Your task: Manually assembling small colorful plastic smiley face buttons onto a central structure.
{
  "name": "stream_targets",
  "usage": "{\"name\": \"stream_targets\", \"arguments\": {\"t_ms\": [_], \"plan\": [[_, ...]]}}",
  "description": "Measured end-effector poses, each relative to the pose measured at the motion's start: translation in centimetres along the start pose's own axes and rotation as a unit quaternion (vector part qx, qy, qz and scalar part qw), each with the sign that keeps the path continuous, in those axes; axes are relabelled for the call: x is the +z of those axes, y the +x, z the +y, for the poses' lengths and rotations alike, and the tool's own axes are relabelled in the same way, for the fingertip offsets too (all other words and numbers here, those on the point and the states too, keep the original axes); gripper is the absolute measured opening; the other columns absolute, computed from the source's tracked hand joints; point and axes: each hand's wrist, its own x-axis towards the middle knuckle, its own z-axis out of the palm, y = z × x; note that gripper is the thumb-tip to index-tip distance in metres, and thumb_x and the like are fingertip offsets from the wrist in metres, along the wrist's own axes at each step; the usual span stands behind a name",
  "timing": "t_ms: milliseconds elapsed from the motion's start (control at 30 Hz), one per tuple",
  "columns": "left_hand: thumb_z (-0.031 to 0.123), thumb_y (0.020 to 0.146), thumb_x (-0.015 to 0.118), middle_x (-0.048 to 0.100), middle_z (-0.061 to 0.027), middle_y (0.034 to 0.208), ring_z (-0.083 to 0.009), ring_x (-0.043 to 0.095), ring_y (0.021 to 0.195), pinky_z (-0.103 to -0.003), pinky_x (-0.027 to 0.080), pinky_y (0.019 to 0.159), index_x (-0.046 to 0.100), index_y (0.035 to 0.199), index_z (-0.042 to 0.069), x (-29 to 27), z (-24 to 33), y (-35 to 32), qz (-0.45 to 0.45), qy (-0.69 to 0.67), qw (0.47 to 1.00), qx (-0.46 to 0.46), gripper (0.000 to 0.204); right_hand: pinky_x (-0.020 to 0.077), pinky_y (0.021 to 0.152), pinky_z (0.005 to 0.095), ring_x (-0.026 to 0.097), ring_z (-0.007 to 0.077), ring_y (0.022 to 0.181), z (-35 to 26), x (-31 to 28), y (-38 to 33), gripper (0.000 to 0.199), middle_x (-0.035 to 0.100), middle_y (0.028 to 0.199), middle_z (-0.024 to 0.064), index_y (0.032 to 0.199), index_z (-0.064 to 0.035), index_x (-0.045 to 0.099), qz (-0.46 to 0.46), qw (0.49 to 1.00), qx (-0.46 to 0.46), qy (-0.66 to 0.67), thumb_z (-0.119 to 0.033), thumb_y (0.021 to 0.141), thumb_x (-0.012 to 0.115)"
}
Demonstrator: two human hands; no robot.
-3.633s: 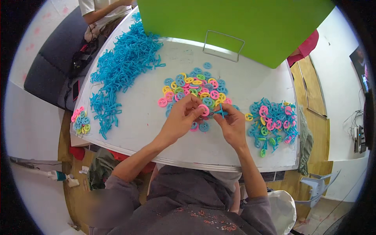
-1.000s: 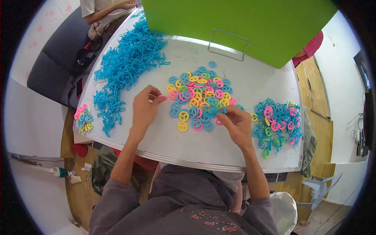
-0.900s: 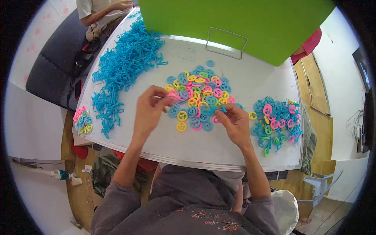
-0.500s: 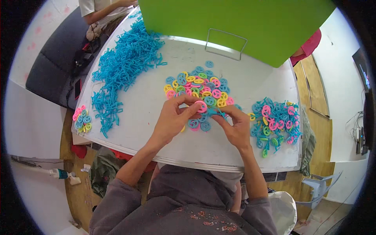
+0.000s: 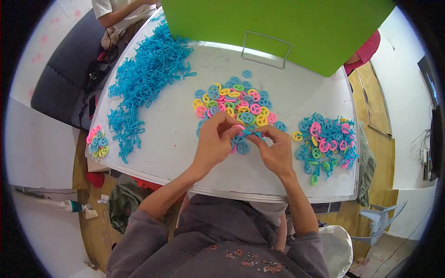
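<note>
My left hand (image 5: 214,141) pinches a small pink plastic wheel (image 5: 238,127) between thumb and fingers. Facing it, my right hand (image 5: 276,150) grips a blue forked plastic piece (image 5: 252,133), whose end meets the wheel. Whether the two are joined I cannot tell, as my fingers cover the contact. Just beyond my hands lies a heap of spoked wheels (image 5: 234,95) in pink, yellow, green and blue, a few of them under my fingers.
A large pile of blue plastic pieces (image 5: 148,69) covers the table's far left. Wheels with blue pieces attached (image 5: 324,143) are heaped at the right. A small wheel cluster (image 5: 97,141) sits at the left edge. A green board (image 5: 278,32) with a wire handle stands at the back; other people sit beyond.
My left hand has turned and shifted slightly right, tilting the pink wheel toward the blue piece. The right hand has stayed nearly in place, a little to the left.
</note>
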Motion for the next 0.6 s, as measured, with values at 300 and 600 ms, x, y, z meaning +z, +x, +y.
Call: {"name": "stream_targets", "arguments": {"t_ms": [300,600], "plan": [[-0.010,0.084,0.058,0.056,-0.0042,0.084,-0.0109,0.056,0.076,-0.023,0.048,0.068,0.067,0.093,-0.001,1.3,0.9,-0.8,0.060,-0.032,0.997,0.033,0.015,0.0498,0.070,0.0248,0.063,0.0116,0.074,-0.5,-0.1,0.4,0.020,0.068,0.083,0.0068,0.101,0.0035,0.065,-0.008,0.949,0.143,0.282,-0.011,0.087,0.067],[-0.009,0.085,0.058,0.056,-0.0066,0.092,-0.0136,0.058,0.081,-0.024,0.049,0.071,0.067,0.097,-0.001,1.6,0.2,-1.2,0.081,0.027,0.990,0.110,0.017,0.0494,0.069,0.0242,0.062,0.0103,0.074,0.5,0.7,-0.1,0.018,0.068,0.084,0.0062,0.098,0.0023,0.066,0.012,0.921,0.186,0.343,-0.013,0.088,0.066]]}}
